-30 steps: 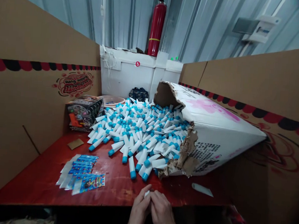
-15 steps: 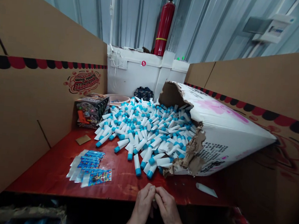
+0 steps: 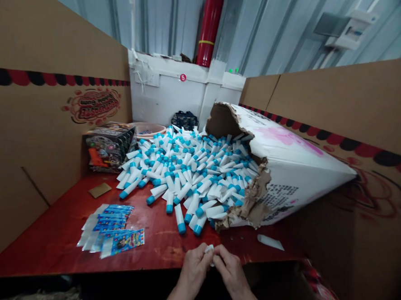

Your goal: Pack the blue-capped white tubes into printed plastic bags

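Observation:
My left hand (image 3: pixel 192 266) and my right hand (image 3: pixel 230 269) meet at the table's front edge, fingers closed. Between their fingertips is a small white object (image 3: pixel 210 249), mostly hidden, so its kind is unclear. Beyond them a large heap of white tubes with blue caps (image 3: pixel 184 171) spreads over the red table (image 3: pixel 139 266). To the left lie several blue printed clear bags (image 3: pixel 127 243), fanned out in an overlapping row. A lone white tube without a visible blue cap (image 3: pixel 271 242) rests at the right.
A torn white carton (image 3: pixel 287 169) lies tipped on the right, its ragged mouth toward the heap. At the back left stand a dark printed box (image 3: pixel 110 147) and a pink basin (image 3: pixel 154 130). Brown cardboard walls (image 3: pixel 45 127) flank the table. A small cardboard piece (image 3: pixel 99 190) lies left.
The camera view has turned slightly. Both hands stay together, the right one a little farther out, and more of the white object shows between the fingertips.

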A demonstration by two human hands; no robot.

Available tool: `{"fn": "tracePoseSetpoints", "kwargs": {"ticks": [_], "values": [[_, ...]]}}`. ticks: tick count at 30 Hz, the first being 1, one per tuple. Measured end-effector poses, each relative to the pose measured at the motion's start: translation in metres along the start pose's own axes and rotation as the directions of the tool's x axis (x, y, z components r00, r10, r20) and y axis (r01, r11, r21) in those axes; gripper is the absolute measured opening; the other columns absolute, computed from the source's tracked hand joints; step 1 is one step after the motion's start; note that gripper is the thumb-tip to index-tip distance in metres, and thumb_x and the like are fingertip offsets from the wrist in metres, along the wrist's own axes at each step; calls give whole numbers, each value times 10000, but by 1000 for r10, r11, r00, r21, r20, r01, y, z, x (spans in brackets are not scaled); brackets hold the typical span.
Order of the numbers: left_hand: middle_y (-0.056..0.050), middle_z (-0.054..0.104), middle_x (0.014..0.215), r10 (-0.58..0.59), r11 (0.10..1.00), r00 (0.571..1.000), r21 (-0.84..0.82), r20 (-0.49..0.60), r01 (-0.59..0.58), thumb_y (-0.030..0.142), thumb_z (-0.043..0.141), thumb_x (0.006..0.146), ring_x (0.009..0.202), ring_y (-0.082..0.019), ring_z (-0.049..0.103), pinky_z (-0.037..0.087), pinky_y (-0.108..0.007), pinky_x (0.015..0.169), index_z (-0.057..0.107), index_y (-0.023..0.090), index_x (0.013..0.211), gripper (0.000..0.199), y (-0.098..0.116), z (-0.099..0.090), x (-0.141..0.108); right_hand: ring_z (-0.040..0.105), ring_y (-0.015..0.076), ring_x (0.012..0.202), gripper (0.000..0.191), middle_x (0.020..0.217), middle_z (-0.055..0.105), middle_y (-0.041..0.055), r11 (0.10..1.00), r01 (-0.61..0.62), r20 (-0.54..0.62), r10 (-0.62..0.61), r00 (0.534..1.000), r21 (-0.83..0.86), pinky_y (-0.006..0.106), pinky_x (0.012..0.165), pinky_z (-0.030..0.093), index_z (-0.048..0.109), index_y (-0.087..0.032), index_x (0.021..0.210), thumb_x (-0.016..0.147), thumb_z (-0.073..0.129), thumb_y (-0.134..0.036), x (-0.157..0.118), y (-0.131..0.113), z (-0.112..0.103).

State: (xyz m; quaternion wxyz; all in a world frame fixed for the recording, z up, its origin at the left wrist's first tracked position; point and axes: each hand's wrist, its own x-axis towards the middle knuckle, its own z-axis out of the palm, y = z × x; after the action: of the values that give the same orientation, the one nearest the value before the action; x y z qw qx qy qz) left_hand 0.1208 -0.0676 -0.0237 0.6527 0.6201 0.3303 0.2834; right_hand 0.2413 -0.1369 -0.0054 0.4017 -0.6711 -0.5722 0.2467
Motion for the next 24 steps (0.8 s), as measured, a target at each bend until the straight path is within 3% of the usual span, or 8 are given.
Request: {"fn": "tracePoseSetpoints", "kwargs": {"ticks": [3, 5, 7, 10, 13, 17, 20, 24], "values": [[39, 443, 500, -22, 997, 999, 75, -24, 24, 571, 446, 834, 448, -111, 393, 253, -235, 435, 510, 194, 654, 423, 3, -3, 2, 609, 136, 745, 261, 806, 648, 16, 999, 20, -34, -19, 999, 26, 226, 695, 462, 644, -197, 932, 904, 422, -332, 0, -2, -3], [48, 417, 462, -40, 995, 999, 86, 15, 39, 574, 451, 834, 416, -105, 368, 234, -237, 422, 508, 195, 647, 426, 7, -3, 3, 615, 150, 827, 251, 885, 646, 39, 997, 53, -80, -49, 996, 51, 243, 754, 473, 658, -199, 978, 878, 455, -307, -1, -2, -6], [53, 406, 446, -62, 997, 996, 50, 68, 58, 569, 454, 836, 394, -97, 350, 219, -235, 407, 506, 192, 653, 422, 11, 0, 4, 609, 144, 795, 217, 844, 637, 31, 996, 45, -101, -37, 994, 73, 240, 732, 474, 672, -196, 923, 851, 499, -305, -1, -1, -10], [62, 409, 461, -87, 984, 989, -142, 118, 103, 541, 483, 825, 380, -81, 346, 221, -220, 394, 477, 188, 676, 383, 14, 11, 5, 551, 106, 613, 189, 661, 598, -21, 989, -82, -134, 99, 986, 124, 204, 597, 440, 647, -189, 778, 827, 550, -344, -2, 6, -14], [43, 524, 557, -116, 921, 978, -350, 171, 171, 506, 562, 770, 392, -81, 435, 277, -203, 403, 455, 187, 747, 337, 12, 21, 9, 513, 93, 540, 211, 600, 569, -37, 966, -183, -165, 214, 963, 181, 190, 524, 409, 639, -186, 789, 828, 535, -365, -2, 16, -16], [30, 586, 594, -129, 892, 976, -410, 175, 191, 501, 579, 764, 374, -95, 484, 327, -197, 380, 439, 191, 816, 345, 7, 25, 14, 606, 139, 786, 286, 894, 623, 38, 991, -44, -196, 68, 978, 126, 248, 702, 489, 667, -192, 1019, 844, 492, -335, -3, 22, -20], [52, 546, 518, -137, 922, 978, -342, 156, 183, 514, 532, 810, 316, -75, 416, 267, -175, 320, 461, 182, 820, 339, 5, 26, 16, 597, 147, 911, 325, 991, 600, 61, 998, 59, -151, -53, 987, 37, 273, 820, 478, 628, -198, 1143, 876, 460, -281, -6, 16, -22], [39, 539, 476, -192, 944, 966, -237, 174, 230, 549, 488, 829, 283, -64, 379, 204, -169, 302, 475, 169, 762, 386, 6, 28, 15, 584, 125, 755, 236, 803, 595, 22, 995, 28, -185, -46, 982, -96, 235, 716, 470, 676, -197, 916, 904, 450, -268, -8, 12, -25]]}}
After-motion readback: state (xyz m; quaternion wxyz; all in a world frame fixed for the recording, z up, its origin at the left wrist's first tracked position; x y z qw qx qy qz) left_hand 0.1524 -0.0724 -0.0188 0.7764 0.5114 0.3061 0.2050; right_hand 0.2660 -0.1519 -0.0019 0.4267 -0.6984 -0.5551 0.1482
